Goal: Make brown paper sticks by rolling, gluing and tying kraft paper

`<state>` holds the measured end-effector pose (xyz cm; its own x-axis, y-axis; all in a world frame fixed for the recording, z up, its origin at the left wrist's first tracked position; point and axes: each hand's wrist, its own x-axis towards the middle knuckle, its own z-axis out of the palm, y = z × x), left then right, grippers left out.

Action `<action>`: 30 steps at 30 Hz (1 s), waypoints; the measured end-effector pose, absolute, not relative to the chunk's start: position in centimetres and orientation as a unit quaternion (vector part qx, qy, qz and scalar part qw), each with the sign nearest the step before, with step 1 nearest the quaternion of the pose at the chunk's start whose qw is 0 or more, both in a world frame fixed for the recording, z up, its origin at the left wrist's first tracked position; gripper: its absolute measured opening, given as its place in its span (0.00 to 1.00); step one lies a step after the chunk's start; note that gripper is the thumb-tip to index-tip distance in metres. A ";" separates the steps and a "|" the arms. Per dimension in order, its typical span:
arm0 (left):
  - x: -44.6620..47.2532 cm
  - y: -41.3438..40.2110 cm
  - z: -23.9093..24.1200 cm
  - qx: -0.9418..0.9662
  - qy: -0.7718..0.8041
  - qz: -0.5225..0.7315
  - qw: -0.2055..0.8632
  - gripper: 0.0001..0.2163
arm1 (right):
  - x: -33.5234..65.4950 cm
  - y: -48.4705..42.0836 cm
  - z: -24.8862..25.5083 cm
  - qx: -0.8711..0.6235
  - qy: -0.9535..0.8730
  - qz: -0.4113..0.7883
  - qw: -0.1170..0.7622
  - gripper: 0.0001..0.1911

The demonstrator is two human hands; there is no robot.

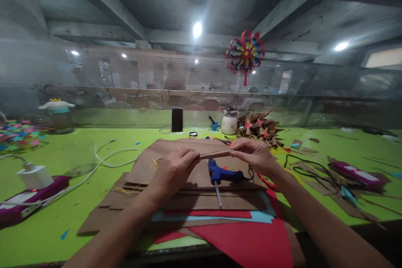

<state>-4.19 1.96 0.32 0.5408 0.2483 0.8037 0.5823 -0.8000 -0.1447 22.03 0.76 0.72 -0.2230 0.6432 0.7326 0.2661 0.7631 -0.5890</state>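
Note:
A thin strip of rolled brown paper (215,155) stretches level between my two hands. My left hand (177,166) pinches its left end, and my right hand (253,155) grips the right end between thumb and fingers. Just below the roll, a blue hot glue gun (224,172) lies on a stack of brown paper sheets (147,163), a clear glue stick pointing out of its back toward me. Red paper (251,240) and light blue paper (264,214) stick out from under the stack.
A pile of brown paper rolls (262,127) with red stars stands behind my right hand, beside a white jar (229,121). A phone-like dark rectangle (177,120) leans at the back. Purple power strips (59,184) and a white cable (94,167) lie on the green table (116,134).

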 end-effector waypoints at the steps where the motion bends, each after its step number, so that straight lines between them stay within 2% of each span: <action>1: -4.2 2.0 0.3 -0.858 -0.242 -0.409 0.197 0.07 | 22.1 0.8 0.7 -0.297 -0.761 0.176 0.550 0.08; 5: -4.3 2.2 0.1 -0.863 -0.238 -0.403 0.189 0.07 | 22.4 1.0 0.8 -0.282 -0.773 0.147 0.549 0.06; 8: -4.3 2.3 0.0 -0.863 -0.234 -0.403 0.195 0.07 | 22.4 0.9 1.1 -0.287 -0.801 0.076 0.520 0.05; 15: -3.7 2.1 -0.4 -0.880 -0.233 -0.368 0.191 0.09 | 20.3 0.2 0.8 -0.327 -0.874 -0.164 0.320 0.10; 19: -3.6 2.0 -0.6 -0.885 -0.230 -0.361 0.181 0.08 | 19.9 0.2 0.1 -0.322 -0.876 -0.142 0.329 0.11; 30: -3.9 1.9 -0.6 -0.885 -0.232 -0.371 0.158 0.06 | 20.0 0.4 -0.6 -0.333 -0.844 -0.043 0.418 0.02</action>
<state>-3.86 1.95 -0.57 0.6168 0.2937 0.7302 0.5282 -0.8423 -0.1075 20.02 0.45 -0.56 -0.4292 0.5261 0.7342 0.5973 0.7751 -0.2062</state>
